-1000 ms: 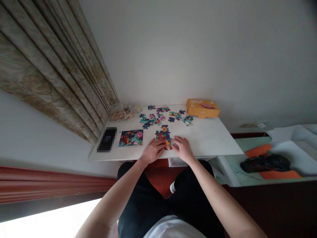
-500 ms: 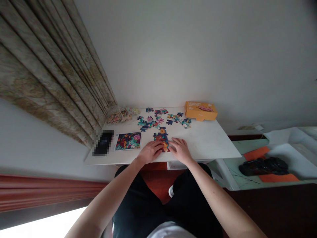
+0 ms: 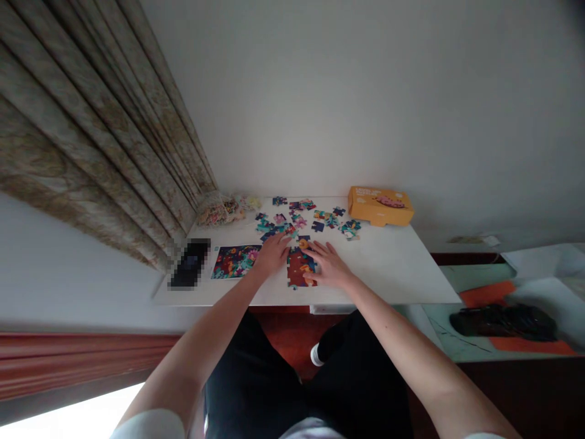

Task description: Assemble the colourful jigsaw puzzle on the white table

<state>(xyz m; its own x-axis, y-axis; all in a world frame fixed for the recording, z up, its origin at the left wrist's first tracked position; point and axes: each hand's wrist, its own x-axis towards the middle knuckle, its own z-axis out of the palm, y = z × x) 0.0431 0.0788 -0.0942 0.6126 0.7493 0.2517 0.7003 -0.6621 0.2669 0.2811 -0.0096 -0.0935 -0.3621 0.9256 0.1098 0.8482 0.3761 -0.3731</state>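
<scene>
A joined section of jigsaw puzzle (image 3: 299, 268), mostly brown-red with an orange figure, lies flat near the front of the white table. My right hand (image 3: 333, 266) rests at its right edge, fingers spread and touching it. Left of the section's upper part is my left hand (image 3: 273, 255), fingers stretched forward to the lower edge of the loose puzzle pieces (image 3: 274, 233). Whether its fingertips touch a piece I cannot tell. Under my left wrist, the right edge of the printed picture sheet (image 3: 231, 262) is partly covered.
More loose pieces (image 3: 325, 217) spread across the back middle of the table (image 3: 388, 268). A yellow box (image 3: 380, 206) stands at the back right. Clear bags of small colourful things (image 3: 218, 210) lie back left, above a blurred dark rectangular object (image 3: 191, 262). A curtain (image 3: 114, 110) hangs at the left.
My left hand has left the joined section and moved forward to the loose pieces, uncovering the section's lower left. My right hand stays at the section's right side, its fingers more spread.
</scene>
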